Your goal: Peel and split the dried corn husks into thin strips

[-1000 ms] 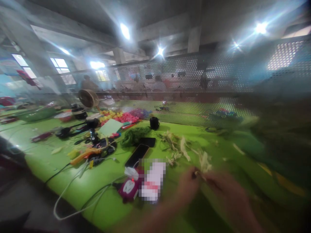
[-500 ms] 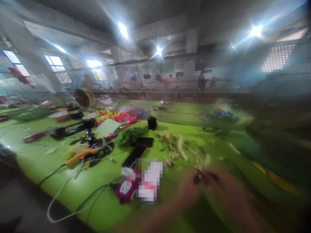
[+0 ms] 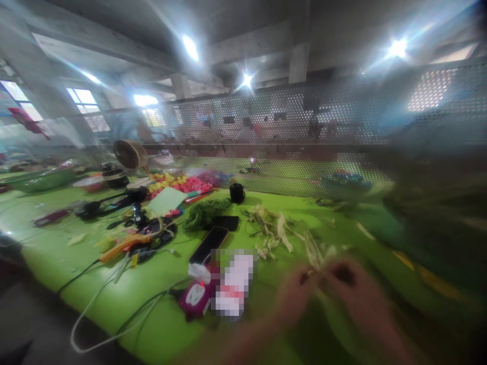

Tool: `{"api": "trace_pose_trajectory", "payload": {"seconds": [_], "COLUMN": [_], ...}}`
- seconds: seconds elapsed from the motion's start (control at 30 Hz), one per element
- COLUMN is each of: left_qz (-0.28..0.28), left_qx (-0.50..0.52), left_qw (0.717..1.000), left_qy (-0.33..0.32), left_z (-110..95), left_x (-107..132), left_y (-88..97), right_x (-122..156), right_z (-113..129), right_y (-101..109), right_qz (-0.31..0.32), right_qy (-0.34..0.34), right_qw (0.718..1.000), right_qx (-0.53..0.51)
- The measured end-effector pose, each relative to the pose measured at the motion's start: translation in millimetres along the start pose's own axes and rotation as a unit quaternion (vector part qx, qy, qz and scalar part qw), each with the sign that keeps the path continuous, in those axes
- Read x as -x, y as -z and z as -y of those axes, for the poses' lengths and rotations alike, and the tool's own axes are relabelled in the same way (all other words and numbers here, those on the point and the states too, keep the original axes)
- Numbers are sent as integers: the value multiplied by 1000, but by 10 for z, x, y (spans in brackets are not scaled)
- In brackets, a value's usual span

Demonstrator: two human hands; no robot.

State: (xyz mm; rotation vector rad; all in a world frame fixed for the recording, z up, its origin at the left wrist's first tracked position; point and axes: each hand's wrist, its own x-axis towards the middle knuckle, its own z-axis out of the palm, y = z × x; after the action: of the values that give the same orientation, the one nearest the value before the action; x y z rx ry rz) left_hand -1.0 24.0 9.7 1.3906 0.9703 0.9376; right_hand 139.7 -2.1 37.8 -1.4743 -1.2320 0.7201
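Note:
At the lower right, my left hand [image 3: 297, 294] and my right hand [image 3: 355, 286] meet with fingers bent inward. Both pinch a pale strip of what looks like dried corn husk [image 3: 312, 251]; its upper end fans out above the fingers, and a blurred pale-green length hangs below between the wrists. Motion blur hides the fingertips. Just beyond my hands lies a loose heap of similar pale husk strips [image 3: 266, 223] on the green tabletop [image 3: 167, 329].
Left of my hands are a blurred-out pink-white item [image 3: 234, 289], a purple tissue pouch [image 3: 196, 299], two phones [image 3: 209, 244] and green netting [image 3: 205, 212]. An orange-handled corded tool [image 3: 124, 246] lies farther left. A black cup [image 3: 237, 193] stands before a perforated metal screen [image 3: 243, 132].
My right hand has shifted and turned slightly, and the two hands have drawn a little apart around the husk strip. The items on the table stay put; the view moved slightly.

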Motion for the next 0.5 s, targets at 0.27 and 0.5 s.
{"api": "trace_pose_trajectory", "payload": {"seconds": [0.27,0.5], "left_qz": [-12,23], "left_qx": [58,38], "left_qw": [998,997], "left_qy": [33,56], "left_z": [-29,118], "left_x": [-9,-80], "left_y": [31,48], "right_x": [35,0], "right_z": [118,271], "right_y": [-57,92], "right_qz": [6,-36], "right_qy": [-107,-101], "right_qw": [991,992], "right_qx": [-80,-60]}}
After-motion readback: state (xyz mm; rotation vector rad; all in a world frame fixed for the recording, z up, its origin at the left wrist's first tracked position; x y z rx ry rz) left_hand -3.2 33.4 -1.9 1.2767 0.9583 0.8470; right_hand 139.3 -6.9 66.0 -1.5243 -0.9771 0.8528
